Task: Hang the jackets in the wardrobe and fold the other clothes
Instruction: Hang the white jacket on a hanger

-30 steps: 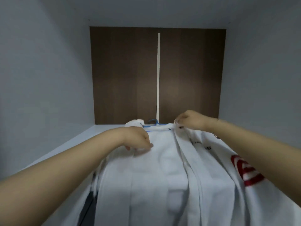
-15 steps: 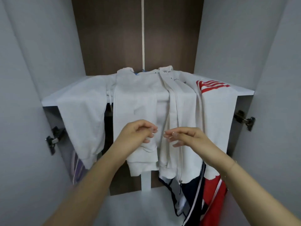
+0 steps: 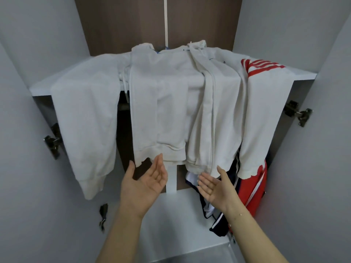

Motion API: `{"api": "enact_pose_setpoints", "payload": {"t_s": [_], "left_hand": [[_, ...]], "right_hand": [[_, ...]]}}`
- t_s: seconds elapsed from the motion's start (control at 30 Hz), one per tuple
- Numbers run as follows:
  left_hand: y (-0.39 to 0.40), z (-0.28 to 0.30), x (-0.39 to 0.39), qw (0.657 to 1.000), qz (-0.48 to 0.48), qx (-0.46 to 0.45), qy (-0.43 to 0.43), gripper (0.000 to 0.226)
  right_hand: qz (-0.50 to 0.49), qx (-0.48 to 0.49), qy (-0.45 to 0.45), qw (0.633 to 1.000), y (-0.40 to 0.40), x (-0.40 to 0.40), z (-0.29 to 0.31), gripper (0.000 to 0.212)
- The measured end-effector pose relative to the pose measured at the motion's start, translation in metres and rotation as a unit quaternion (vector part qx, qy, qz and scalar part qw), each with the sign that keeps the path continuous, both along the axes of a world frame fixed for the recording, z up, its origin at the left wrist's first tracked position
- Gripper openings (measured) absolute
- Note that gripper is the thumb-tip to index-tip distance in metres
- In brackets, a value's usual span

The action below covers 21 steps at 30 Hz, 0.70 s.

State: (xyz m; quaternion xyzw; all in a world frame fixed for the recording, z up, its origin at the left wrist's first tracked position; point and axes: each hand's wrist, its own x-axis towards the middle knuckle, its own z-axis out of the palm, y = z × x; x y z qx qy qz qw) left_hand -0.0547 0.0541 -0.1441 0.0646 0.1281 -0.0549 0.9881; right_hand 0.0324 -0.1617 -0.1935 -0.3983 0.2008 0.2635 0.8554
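Left hand [image 3: 147, 184] and right hand [image 3: 213, 186] both spread wide, palms up, holding nothing.

Raised just under the hem of the white jacket [image 3: 171, 95], draped over the front edge of the wardrobe shelf [image 3: 40, 88] with sleeves hanging down at both sides. Red stripes on its right shoulder. Red and navy garment [image 3: 254, 188] hanging lower right, behind the right hand. Door hinges [image 3: 298, 112] on both walls.

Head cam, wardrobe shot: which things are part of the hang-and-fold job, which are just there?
Job:
- white zip-up jacket with red stripes, draped over the white wardrobe shelf
- left hand and right hand, both open, below its hem
- navy, white and red jacket hanging lower right

Just there:
- metal door hinges
- brown back panel
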Motion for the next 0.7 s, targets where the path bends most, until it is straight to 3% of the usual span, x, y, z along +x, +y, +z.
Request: {"api": "enact_pose_setpoints", "payload": {"t_s": [0.13, 0.27, 0.33, 0.4, 0.43, 0.57, 0.63, 0.7], "left_hand": [[0.008, -0.004, 0.016, 0.998, 0.003, -0.057, 0.023, 0.053], [0.005, -0.007, 0.026, 0.998, -0.013, -0.045, 0.041, 0.021], [0.0, -0.014, 0.02, 0.999, -0.008, -0.034, 0.002, 0.046], [-0.007, -0.022, 0.009, 0.999, -0.005, -0.022, -0.034, 0.06], [-0.011, -0.025, 0.002, 0.999, -0.011, -0.01, -0.045, 0.06], [-0.032, -0.024, -0.021, 0.992, -0.05, 0.095, -0.06, 0.051], [-0.042, -0.017, -0.028, 0.985, -0.065, 0.136, -0.084, 0.047], [-0.046, -0.011, -0.03, 0.984, -0.073, 0.117, -0.117, 0.042]], "right_hand": [[-0.017, 0.156, 0.106, 0.982, 0.004, 0.017, -0.014, 0.057], [-0.038, 0.25, 0.151, 0.956, -0.002, 0.03, -0.022, 0.026], [-0.031, 0.303, 0.162, 0.939, -0.01, 0.028, -0.027, 0.019], [-0.001, 0.315, 0.143, 0.938, -0.017, 0.017, -0.03, 0.011], [0.016, 0.302, 0.121, 0.945, -0.019, 0.008, -0.03, 0.01], [0.062, 0.307, 0.052, 0.948, -0.027, -0.03, -0.023, 0.042], [0.069, 0.317, 0.031, 0.946, -0.03, -0.048, -0.01, 0.041], [0.076, 0.293, 0.007, 0.953, -0.033, -0.062, 0.003, 0.038]]}}
